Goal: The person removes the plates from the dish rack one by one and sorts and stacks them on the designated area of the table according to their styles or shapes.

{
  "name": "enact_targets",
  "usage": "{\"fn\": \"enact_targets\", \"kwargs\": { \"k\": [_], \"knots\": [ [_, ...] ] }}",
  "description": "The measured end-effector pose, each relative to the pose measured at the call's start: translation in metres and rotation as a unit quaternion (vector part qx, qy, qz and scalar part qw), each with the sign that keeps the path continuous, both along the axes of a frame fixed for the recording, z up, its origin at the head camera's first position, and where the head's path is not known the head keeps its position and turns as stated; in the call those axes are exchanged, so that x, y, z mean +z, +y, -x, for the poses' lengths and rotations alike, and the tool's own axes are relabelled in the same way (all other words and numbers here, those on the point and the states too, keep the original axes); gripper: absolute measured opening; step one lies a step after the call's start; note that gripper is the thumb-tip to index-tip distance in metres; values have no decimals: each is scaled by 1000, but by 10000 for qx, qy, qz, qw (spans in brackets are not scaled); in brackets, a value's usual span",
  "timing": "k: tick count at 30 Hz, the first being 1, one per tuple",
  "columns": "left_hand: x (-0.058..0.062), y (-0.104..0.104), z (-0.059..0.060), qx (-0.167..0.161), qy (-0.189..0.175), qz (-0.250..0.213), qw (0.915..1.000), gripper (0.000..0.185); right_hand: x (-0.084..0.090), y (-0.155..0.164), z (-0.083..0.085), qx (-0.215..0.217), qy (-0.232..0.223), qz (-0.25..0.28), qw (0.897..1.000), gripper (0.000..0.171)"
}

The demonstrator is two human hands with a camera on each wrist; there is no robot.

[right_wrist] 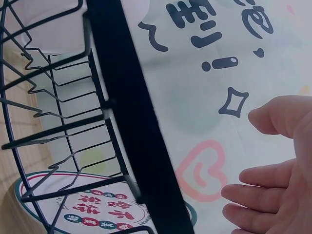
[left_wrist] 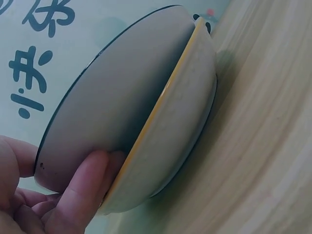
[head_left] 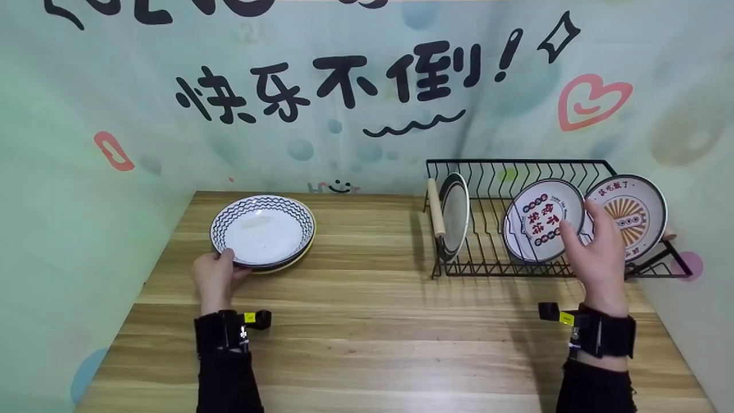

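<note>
My left hand (head_left: 215,278) pinches the near-left rim of a shallow white bowl (head_left: 261,238) with a dark wavy pattern inside its edge. The thumb lies over the rim, fingers underneath. In the left wrist view this bowl is tilted up from a yellow-rimmed bowl (left_wrist: 170,131) below it, with a gap between them. A dark edge shows under the yellow-rimmed one. My right hand (head_left: 599,261) holds nothing, its thumb and fingers spread apart. It hovers by the right part of a black wire dish rack (head_left: 516,162), in front of a plate with red characters (head_left: 536,215).
Another plate (head_left: 639,201) with an orange ray design leans at the rack's right end. Near the left wooden handle (head_left: 436,206) a further plate (head_left: 457,218) stands on edge. The wooden table (head_left: 367,332) meets a printed cloth backdrop (head_left: 344,149) behind.
</note>
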State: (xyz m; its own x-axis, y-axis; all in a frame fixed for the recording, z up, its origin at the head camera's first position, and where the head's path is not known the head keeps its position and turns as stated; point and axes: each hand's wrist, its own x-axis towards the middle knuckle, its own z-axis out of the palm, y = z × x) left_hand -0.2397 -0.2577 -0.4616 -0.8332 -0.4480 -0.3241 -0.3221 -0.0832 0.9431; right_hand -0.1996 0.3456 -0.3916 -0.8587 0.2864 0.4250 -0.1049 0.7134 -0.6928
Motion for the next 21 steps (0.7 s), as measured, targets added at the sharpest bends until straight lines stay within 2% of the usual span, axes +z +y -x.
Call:
{"fn": "enact_targets", "kwargs": {
  "k": [5,9,16,21],
  "knots": [
    [1,-1,0,-147,-148,286,9994,52,-1,1,1,9,-7,-30,10000,59],
    [3,-2,-1,-332,-375,747,9959,54,0,2,0,-30,-129,33,9999,60],
    [5,-1,-4,-517,-586,1729,9818,55,1,1,0,-52,-107,49,9999,60],
    [5,1,-5,-493,-569,1802,9807,57,1,1,0,-11,-88,30,10000,60]
  ]
}}
